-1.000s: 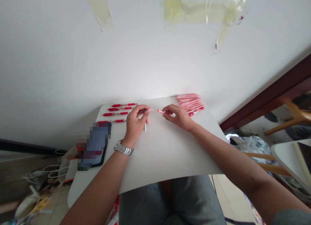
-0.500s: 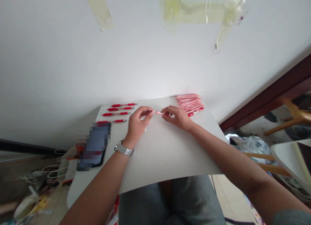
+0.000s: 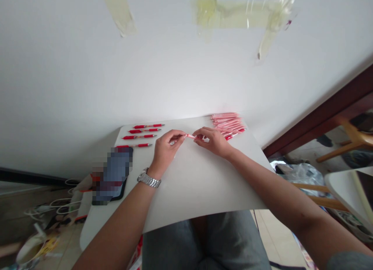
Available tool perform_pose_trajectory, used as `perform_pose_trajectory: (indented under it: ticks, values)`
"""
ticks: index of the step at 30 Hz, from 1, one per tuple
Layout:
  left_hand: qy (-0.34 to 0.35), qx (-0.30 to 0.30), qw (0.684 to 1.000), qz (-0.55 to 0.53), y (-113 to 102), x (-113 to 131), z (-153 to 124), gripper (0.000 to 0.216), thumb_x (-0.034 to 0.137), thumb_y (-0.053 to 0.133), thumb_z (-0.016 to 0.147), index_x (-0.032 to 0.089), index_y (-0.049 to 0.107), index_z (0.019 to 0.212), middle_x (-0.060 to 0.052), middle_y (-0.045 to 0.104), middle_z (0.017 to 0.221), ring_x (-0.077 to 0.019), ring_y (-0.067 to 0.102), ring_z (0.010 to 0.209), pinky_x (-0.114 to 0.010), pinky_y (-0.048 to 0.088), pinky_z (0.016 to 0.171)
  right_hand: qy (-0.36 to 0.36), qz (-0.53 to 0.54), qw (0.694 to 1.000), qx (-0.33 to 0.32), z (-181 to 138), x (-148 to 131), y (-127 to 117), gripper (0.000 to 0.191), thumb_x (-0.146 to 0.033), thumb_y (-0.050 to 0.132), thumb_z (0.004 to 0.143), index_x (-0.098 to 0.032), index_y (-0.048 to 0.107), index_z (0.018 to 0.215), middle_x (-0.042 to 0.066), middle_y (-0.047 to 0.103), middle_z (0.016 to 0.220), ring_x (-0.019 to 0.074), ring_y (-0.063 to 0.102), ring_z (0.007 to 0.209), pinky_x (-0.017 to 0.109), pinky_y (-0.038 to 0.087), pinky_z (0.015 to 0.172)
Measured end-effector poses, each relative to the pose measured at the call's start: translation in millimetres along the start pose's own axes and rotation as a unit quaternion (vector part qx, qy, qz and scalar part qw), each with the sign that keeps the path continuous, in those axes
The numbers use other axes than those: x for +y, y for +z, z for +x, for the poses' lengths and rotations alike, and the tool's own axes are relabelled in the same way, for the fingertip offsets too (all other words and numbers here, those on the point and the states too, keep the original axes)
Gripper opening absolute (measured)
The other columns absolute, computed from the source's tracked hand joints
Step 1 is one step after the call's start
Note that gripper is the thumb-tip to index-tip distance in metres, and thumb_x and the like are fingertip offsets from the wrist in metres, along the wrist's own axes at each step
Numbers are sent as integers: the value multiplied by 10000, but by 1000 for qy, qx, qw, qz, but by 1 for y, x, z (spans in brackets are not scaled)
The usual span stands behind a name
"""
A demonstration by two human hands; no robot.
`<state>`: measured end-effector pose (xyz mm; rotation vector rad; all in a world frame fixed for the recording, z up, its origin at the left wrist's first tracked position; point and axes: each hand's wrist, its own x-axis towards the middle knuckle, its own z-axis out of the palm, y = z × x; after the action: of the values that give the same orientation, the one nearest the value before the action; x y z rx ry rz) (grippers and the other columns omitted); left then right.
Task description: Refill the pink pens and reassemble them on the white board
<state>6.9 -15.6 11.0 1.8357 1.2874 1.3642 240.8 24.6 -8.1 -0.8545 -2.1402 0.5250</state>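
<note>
Above the middle of the white table [image 3: 204, 184], a slim pinkish-red pen [image 3: 190, 136] is held between my two hands. My left hand [image 3: 169, 143] pinches its left end with thumb and fingertips. The other end is in the closed fingers of my right hand [image 3: 214, 141], which hide much of it. Several red pens [image 3: 140, 137] lie in a spaced column at the table's far left. Just beyond my right hand is a pile of thin pink sticks [image 3: 227, 120], apparently pen refills, with red pen parts [image 3: 233, 135] at its near side.
A dark phone-like object [image 3: 113, 174], blurred by pixels, lies at the left table edge. The white wall [image 3: 175, 75] stands right behind the table. Cables [image 3: 61, 204] and a bin [image 3: 30, 248] are on the floor at left; a wooden chair [image 3: 346, 141] is at right.
My left fingertips have shifted slightly right, nearer my right hand, so less of the pen shows between them. My right hand has stayed almost still.
</note>
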Motion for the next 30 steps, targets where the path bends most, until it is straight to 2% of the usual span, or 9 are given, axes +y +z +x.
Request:
perform_pose_trajectory:
  ticks: [16,23,25,27,30]
  values:
    - [12,-4,1000,11,0,-3,-1,169,377,744,969,232,797,1038,-38,806,1029,-182,764,912,-307,642,852,-3,1,1000,2,0,-3,0,175,-273,680,1002,-244,742,1163,37,753,996,169,722,846,289,549,785]
    - [8,8,1000,20,-2,-3,1,160,360,713,986,230,781,1049,-36,799,985,-161,747,797,-258,605,692,-3,7,1000,5,0,-4,-1,165,-281,667,1007,-238,728,1154,36,752,1004,166,718,853,293,544,785]
    - [14,14,999,28,-4,-4,2,151,344,693,996,224,769,1047,-26,792,946,-143,723,720,-276,613,731,4,11,1000,8,1,-4,0,161,-284,656,1008,-235,716,1149,37,757,1007,168,719,863,293,545,784]
    - [25,31,998,46,-7,-5,4,138,332,685,998,220,759,1030,-18,786,914,-141,719,714,-308,623,834,11,15,1000,15,1,-4,0,141,-291,654,1005,-232,702,1125,33,759,997,168,718,868,293,546,781]
    - [35,63,994,84,-11,-9,5,139,338,682,996,217,749,1013,-30,788,936,-175,753,858,-333,610,926,25,24,999,28,2,-5,1,119,-318,655,1004,-232,677,1083,23,763,974,167,723,867,297,555,785]
